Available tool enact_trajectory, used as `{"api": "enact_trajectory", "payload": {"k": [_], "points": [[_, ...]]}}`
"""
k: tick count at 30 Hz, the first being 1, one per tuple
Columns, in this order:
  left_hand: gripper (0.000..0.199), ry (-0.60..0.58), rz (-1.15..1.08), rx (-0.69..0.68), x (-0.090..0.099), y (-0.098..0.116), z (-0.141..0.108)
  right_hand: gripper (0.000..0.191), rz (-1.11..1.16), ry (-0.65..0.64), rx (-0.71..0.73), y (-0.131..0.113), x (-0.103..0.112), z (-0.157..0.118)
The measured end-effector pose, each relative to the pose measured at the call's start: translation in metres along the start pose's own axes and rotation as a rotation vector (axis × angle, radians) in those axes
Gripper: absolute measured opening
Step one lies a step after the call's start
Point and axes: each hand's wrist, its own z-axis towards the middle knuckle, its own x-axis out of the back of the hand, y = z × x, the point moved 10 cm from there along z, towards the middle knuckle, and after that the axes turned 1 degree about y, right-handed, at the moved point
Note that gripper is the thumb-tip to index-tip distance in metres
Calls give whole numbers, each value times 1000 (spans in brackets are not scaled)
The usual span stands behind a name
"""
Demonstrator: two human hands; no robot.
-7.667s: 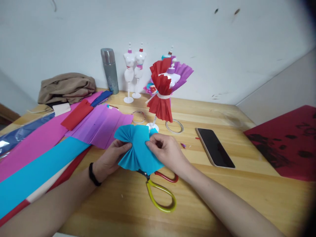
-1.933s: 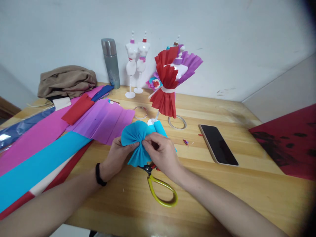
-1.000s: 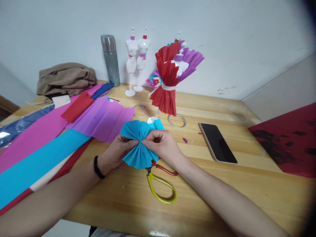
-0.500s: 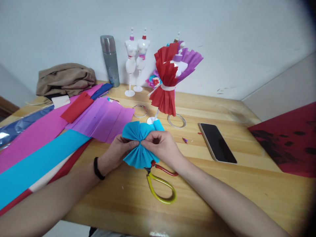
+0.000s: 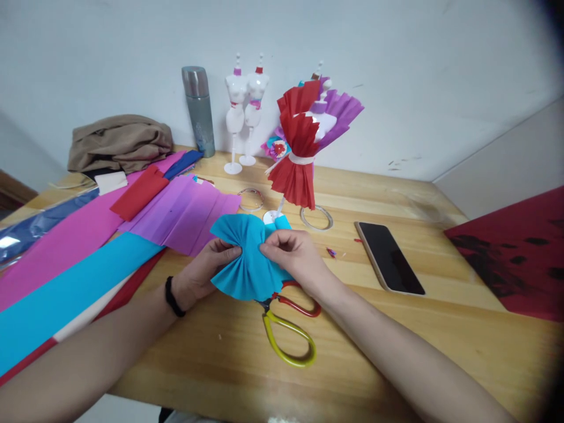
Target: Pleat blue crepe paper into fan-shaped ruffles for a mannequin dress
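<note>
A piece of blue crepe paper (image 5: 247,267), gathered into pleats at its left side, is held above the table between both hands. My left hand (image 5: 205,264) pinches the gathered pleats, with a dark band on its wrist. My right hand (image 5: 293,252) grips the right part of the same paper between thumb and fingers. Beneath and just in front of the paper lie scissors (image 5: 291,341) with one yellow and one red handle, their blades mostly hidden. Behind the right hand, a further bit of blue paper (image 5: 282,222) shows near a mannequin's base.
Crepe paper strips (image 5: 79,299) cover the left side. A mannequin in a red paper dress (image 5: 297,182), two bare mannequins (image 5: 235,114), a flask (image 5: 199,111) and a brown cloth (image 5: 121,144) stand or lie behind. Wire coils (image 5: 316,218) and a phone (image 5: 390,257) are at right.
My hands have moved apart, my left a little leftward and my right slightly rightward. The blue paper's pinched centre has opened out into a wider, smoother stretch between them.
</note>
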Motion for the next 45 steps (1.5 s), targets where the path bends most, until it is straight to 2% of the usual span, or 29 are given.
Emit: {"api": "enact_trajectory", "payload": {"k": [7,16,24,30,34,38,45], "points": [[28,-70,-52,14,-6,0,-1,26,10,4,-43,2,2,2],[26,-30,-37,-61,-6,5,-1,27,-108,42,26,-1,3,0],[27,-83,-89,6,-4,4,-3,29,-12,30,-17,0,10,4],[31,-109,-143,2,-2,8,-4,35,5,51,-30,2,18,7],[31,-67,-140,33,4,10,-5,40,-51,-10,-63,5,12,5],[30,-17,-125,65,10,9,-7,37,-125,-75,-29,2,1,2],[27,37,-92,10,17,10,-4,36,-92,-16,-22,5,4,4]]}}
